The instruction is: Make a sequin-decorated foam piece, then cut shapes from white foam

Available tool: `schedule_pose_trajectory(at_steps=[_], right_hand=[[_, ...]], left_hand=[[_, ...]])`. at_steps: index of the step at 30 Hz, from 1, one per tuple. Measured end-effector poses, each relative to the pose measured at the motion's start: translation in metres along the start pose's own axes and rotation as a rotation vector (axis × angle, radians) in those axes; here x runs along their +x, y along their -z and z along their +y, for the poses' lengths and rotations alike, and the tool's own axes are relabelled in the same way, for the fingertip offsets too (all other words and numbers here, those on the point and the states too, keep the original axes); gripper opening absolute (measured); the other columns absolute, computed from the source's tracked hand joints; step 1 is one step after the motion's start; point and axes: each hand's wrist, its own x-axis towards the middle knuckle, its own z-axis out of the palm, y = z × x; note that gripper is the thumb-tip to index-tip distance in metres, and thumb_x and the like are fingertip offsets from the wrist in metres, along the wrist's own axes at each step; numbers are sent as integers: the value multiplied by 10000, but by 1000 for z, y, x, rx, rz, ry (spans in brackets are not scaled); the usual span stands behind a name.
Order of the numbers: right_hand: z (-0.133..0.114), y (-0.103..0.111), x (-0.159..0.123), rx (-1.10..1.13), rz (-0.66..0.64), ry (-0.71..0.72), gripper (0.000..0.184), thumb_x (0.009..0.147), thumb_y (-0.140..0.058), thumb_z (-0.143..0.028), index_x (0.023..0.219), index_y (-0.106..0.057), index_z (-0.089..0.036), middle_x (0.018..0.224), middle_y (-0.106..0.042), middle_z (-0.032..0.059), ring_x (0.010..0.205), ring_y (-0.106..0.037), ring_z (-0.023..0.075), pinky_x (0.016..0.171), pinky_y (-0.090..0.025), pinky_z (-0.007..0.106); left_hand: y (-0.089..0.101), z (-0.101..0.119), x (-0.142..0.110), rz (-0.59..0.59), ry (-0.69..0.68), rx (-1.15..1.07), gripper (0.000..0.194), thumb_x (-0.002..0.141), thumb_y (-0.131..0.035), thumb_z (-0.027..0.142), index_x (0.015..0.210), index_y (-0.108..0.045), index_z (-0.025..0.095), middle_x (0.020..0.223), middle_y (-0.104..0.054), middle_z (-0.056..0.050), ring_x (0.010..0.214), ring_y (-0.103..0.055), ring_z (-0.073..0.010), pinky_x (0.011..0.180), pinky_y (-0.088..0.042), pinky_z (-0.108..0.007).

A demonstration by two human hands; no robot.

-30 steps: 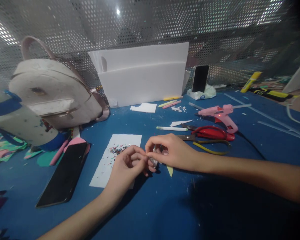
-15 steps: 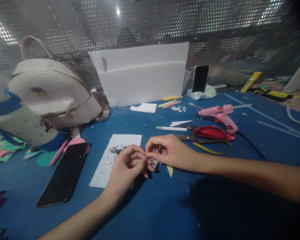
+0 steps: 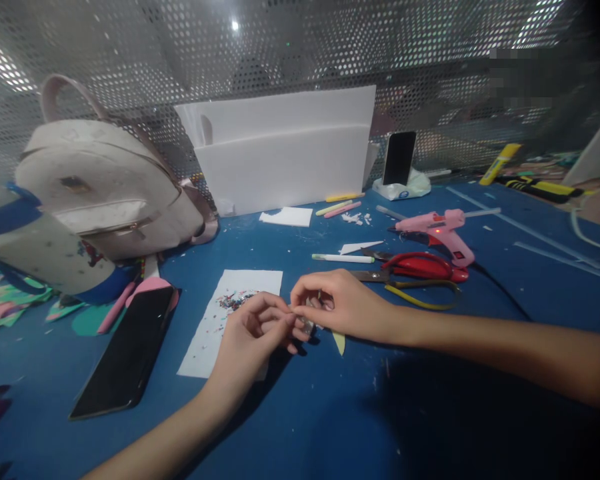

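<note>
My left hand (image 3: 253, 335) and my right hand (image 3: 336, 303) meet just above the blue table (image 3: 330, 413). Both pinch a small shiny silvery piece (image 3: 307, 326) between their fingertips. A pale yellow-green pointed strip (image 3: 339, 342) sticks out below my right hand. Left of the hands lies a white paper sheet (image 3: 230, 320) with a small heap of coloured glitter bits (image 3: 235, 300) on it.
A black phone (image 3: 125, 350) lies at the left beside a white backpack (image 3: 105, 187). Red scissors (image 3: 420, 265), yellow-handled pliers (image 3: 420, 293) and a pink glue gun (image 3: 440, 230) lie right of the hands. White foam boards (image 3: 285, 150) and a propped phone (image 3: 399, 158) stand behind.
Almost nothing differs. Both hands stay pinched on the small shiny piece, with only slight finger shifts, and the view has tipped a little.
</note>
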Motion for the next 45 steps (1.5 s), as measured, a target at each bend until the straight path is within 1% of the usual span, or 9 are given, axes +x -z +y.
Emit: schedule_pose_trajectory(at_steps=[5, 10, 15, 19, 23, 27, 35, 39, 45], right_hand=[[0, 0, 0, -10, 4, -1, 74, 824, -586, -140, 859, -641, -175, 744, -627, -24, 616, -500, 74, 572, -358, 199], [1, 0, 0, -82, 31, 6, 59, 826, -591, -157, 851, -635, -187, 763, -629, -28, 611, -479, 76, 566, -332, 211], [3, -1, -2, -213, 98, 131, 41, 835, -590, -160, 850, -622, -182, 818, -633, -17, 699, -506, 91, 630, -349, 221], [3, -2, -3, -285, 91, 218, 51, 871, -566, -194, 867, -611, -172, 831, -629, 3, 784, -521, 115, 658, -358, 236], [3, -1, -4, -332, 83, 258, 85, 892, -540, -213, 878, -611, -169, 831, -625, 12, 773, -515, 124, 643, -354, 243], [3, 0, -5, -364, 94, 322, 123, 916, -503, -219, 889, -613, -170, 830, -624, 18, 757, -509, 128, 653, -354, 251], [3, 1, -5, -505, 116, 437, 195, 948, -448, -235, 903, -619, -153, 826, -620, 41, 732, -490, 145, 646, -342, 267], [3, 1, -6, -602, 95, 490, 236, 960, -417, -240, 936, -634, -151, 845, -631, 55, 742, -487, 164, 652, -345, 283], [5, 2, -6, -601, 70, 518, 231, 961, -416, -243, 955, -628, -151, 880, -646, 58, 749, -495, 164, 668, -361, 290]], left_hand=[[1, 1, 2, 5, -2, -12, 111, 839, -670, 206, 829, -574, 152, 717, -711, -31, 662, -705, -156, 530, -559, -215], [3, 2, 4, -33, 7, -32, 114, 851, -659, 207, 790, -578, 154, 698, -713, -31, 667, -690, -139, 546, -550, -200], [6, 1, 3, -20, 33, -10, 121, 837, -677, 208, 758, -610, 145, 713, -711, -31, 630, -658, -108, 543, -530, -178], [6, 0, 3, -3, 44, -29, 110, 821, -690, 209, 743, -643, 148, 680, -700, -23, 580, -628, -90, 525, -510, -167], [3, 3, 2, 32, 67, -34, 116, 813, -694, 221, 730, -654, 151, 674, -702, -23, 513, -581, -65, 510, -492, -162], [0, 8, 0, 58, 91, -17, 132, 786, -716, 225, 704, -653, 142, 682, -704, -37, 510, -573, -69, 487, -476, -159], [1, 8, -1, 52, 91, -35, 135, 807, -705, 239, 727, -662, 139, 714, -705, -33, 560, -599, -72, 511, -483, -147], [1, 6, -1, 50, 69, -50, 129, 803, -708, 226, 725, -648, 143, 695, -692, -24, 574, -604, -74, 499, -476, -138], [1, 5, 0, 48, 56, 1, 166, 785, -714, 247, 701, -605, 154, 668, -682, -18, 542, -601, -80, 477, -480, -154]])
